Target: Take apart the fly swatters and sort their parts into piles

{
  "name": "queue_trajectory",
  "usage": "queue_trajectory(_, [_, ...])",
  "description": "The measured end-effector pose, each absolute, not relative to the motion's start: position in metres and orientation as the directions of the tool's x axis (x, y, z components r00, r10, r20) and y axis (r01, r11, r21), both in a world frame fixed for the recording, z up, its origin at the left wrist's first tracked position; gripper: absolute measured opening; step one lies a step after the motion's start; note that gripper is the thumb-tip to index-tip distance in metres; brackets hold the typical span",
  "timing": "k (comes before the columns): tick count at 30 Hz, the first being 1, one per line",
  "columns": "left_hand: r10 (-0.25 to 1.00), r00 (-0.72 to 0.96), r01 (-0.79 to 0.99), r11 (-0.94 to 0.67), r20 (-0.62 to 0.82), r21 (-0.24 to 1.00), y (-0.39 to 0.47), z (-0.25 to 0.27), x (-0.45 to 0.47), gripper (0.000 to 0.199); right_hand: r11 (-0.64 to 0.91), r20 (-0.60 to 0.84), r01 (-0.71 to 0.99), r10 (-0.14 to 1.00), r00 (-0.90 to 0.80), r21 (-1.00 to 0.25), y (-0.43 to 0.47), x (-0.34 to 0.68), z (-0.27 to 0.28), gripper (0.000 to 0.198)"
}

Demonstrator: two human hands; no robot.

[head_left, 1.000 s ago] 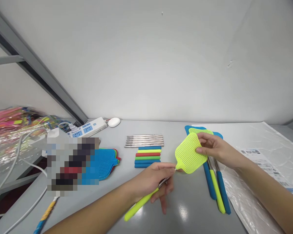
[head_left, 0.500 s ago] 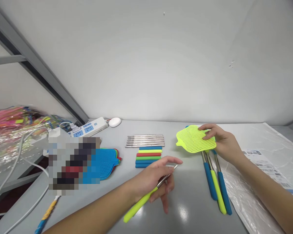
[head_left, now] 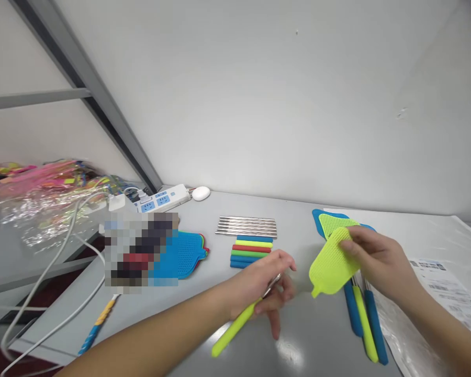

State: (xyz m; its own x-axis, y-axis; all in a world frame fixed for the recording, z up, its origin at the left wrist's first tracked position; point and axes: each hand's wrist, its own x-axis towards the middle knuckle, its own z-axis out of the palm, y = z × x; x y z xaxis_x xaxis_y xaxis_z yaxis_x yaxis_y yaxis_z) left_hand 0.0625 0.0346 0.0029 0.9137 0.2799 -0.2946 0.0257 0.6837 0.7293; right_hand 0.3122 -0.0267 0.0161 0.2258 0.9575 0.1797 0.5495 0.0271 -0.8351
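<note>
My left hand (head_left: 269, 290) is closed around a metal rod with a yellow-green handle (head_left: 235, 327); the handle points down toward me and the metal tip rises between the fingers. Pinched by its wide edge in my right hand (head_left: 377, 256) is a yellow-green perforated fly swatter head (head_left: 333, 264), its narrow neck tilted down to the left. The head and the rod are apart. Behind my right hand lie assembled fly swatters in blue and yellow-green, their handles (head_left: 364, 324) toward me. Beyond my left hand are several coloured grips (head_left: 251, 248) and a row of metal rods (head_left: 246, 226).
Stacked swatter heads, blue on top (head_left: 186, 256), lie at left beside a blurred-out patch. A white power strip (head_left: 163, 199), a white oval object (head_left: 200, 193) and cables are behind. Plastic-wrapped goods (head_left: 63, 199) fill the far left. A plastic bag with labels (head_left: 449, 288) lies at right.
My right hand has brought the yellow-green swatter head nearer to me and away from the pile, turning its neck downward. My left hand keeps hold of the rod. The view has shifted left.
</note>
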Motion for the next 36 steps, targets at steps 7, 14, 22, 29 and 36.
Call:
queue_trajectory(7, [0.198, 0.948, 0.103, 0.545, -0.247, 0.832, 0.015, -0.007, 0.065, 0.036, 0.283, 0.298, 0.799, 0.945, -0.137, -0.53, -0.019, 0.263, 0.021, 0.025])
queue_trajectory(14, [0.631, 0.753, -0.294, 0.574, -0.185, 0.764, 0.017, -0.014, 0.071, 0.044, 0.408, 0.404, 0.907, 0.85, -0.337, -0.103, -0.012, 0.238, 0.031, 0.048])
queue_trajectory(22, [0.858, 0.451, -0.402, 0.442, -0.247, 0.802, -0.004, -0.015, 0.069, 0.048, 0.588, 0.345, 0.796, 0.725, -0.596, 0.141, -0.019, 0.228, 0.032, 0.06])
queue_trajectory(29, [0.922, 0.379, -0.61, 0.311, -0.077, 0.729, -0.003, -0.014, 0.069, 0.056, 0.737, 0.317, 0.674, 0.628, -0.71, 0.05, 0.021, 0.24, 0.056, 0.06])
queue_trajectory(36, [0.844, 0.434, -0.527, 0.521, -0.315, 0.671, 0.004, -0.024, 0.079, 0.028, 0.893, 0.339, 0.432, 0.449, -0.827, -0.128, 0.073, 0.16, 0.078, 0.045])
